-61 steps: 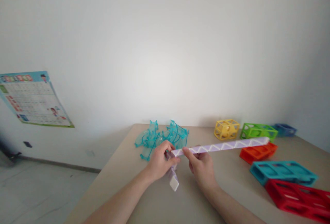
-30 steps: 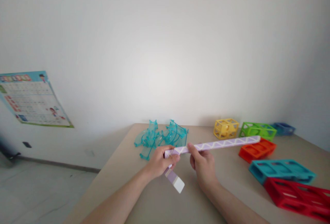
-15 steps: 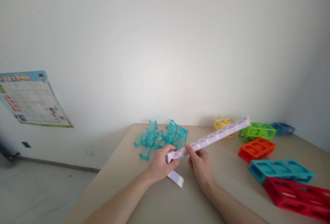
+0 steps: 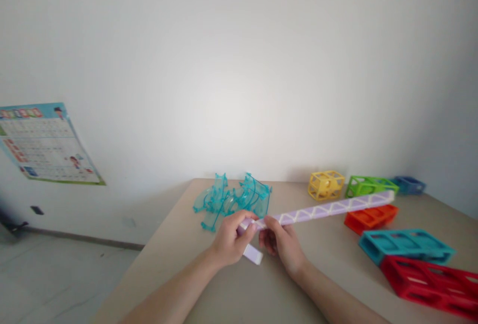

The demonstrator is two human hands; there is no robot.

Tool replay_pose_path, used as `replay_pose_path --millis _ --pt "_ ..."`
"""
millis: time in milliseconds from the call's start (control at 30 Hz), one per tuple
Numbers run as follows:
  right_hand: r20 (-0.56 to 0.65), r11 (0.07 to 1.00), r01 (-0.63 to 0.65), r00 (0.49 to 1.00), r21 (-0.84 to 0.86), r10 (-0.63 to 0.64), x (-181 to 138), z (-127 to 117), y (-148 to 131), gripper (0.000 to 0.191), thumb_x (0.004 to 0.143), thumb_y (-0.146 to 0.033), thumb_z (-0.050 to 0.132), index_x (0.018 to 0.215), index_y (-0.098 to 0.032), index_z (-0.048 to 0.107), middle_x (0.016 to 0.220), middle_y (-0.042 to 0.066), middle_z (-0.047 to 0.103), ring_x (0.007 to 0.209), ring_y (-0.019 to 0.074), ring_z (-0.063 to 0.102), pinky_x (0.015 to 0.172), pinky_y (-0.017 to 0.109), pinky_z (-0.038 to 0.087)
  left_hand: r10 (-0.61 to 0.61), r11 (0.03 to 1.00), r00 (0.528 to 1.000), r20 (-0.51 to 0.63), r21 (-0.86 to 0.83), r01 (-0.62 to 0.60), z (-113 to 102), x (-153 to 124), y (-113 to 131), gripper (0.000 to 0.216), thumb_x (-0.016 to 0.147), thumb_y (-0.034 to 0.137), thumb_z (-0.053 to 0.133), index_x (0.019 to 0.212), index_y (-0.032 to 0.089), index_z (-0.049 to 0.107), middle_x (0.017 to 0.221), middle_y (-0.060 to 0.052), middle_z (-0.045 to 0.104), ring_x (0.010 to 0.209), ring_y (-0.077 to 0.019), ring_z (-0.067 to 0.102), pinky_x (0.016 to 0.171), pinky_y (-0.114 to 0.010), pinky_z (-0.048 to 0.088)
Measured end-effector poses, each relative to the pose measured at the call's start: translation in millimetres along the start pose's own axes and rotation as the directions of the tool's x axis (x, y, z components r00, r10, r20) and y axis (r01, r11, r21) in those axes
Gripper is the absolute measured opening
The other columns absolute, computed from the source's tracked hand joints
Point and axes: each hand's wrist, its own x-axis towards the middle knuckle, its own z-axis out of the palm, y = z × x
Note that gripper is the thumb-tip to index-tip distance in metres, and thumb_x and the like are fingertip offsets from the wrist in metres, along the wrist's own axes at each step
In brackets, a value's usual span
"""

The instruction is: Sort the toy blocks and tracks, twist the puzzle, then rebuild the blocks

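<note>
Far left, a poster [image 4: 48, 145] on the wall [image 4: 231, 90]; then translucent teal pieces [image 4: 231, 200] on the table [image 4: 179, 229]. In front, left hand [image 4: 232, 240], fingers clamped on the left part of a bent lavender stick [image 4: 328, 209], held above the table. Beside it, right hand [image 4: 283, 244], thumb and fingers pinched on the same stick. Farther right, orange frame [image 4: 368, 220], then red frame [image 4: 429, 284].

The wall [image 4: 231, 90] glows softly at centre and dims outward, the poster [image 4: 47, 147] blurred.
</note>
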Motion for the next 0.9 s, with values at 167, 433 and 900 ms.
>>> replay_pose_path --millis 167,433,900 --pt "0.035 0.998 0.024 0.999 0.062 -0.026 -0.1 0.4 0.0 0.05 0.08 -0.051 0.046 0.048 -0.014 0.058 0.042 0.003 0.056 0.034 0.0078 0.038 0.038 0.022 0.026 0.097 0.994 0.993 -0.067 0.047 -0.094 -1.0 -0.9 1.9 0.015 0.087 0.024 0.052 0.095 0.018 0.062 0.089 -0.006 0.068 0.082 -0.0169 0.062 0.077 -0.025 0.043" --pt "0.049 0.988 -0.011 0.999 0.156 0.003 3.7 0.7 5.1 0.048 0.078 -0.051 0.049 0.048 -0.015 0.056 0.041 0.002 0.055 0.032 0.0074 0.035 0.036 0.022 0.02 0.137 0.989 0.986 -0.094 0.065 -0.131 1.5 -0.9 -5.4 0.016 0.085 0.025 0.054 0.097 0.018 0.062 0.088 -0.005 0.068 0.079 -0.0155 0.062 0.074 -0.025 0.045" --pt "-0.067 0.986 0.168 0.984 0.002 -0.168 -4.8 -3.9 1.7 0.051 0.078 -0.055 0.052 0.045 -0.016 0.055 0.041 0.001 0.05 0.039 0.0091 0.037 0.042 0.024 0.026 0.029 0.964 0.999 0.034 -0.264 -0.018 -2.9 0.5 -6.1 0.039 0.09 0.047 0.042 0.104 0.015 0.061 0.085 -0.006 0.06 0.075 -0.0171 0.056 0.068 -0.028 0.042"
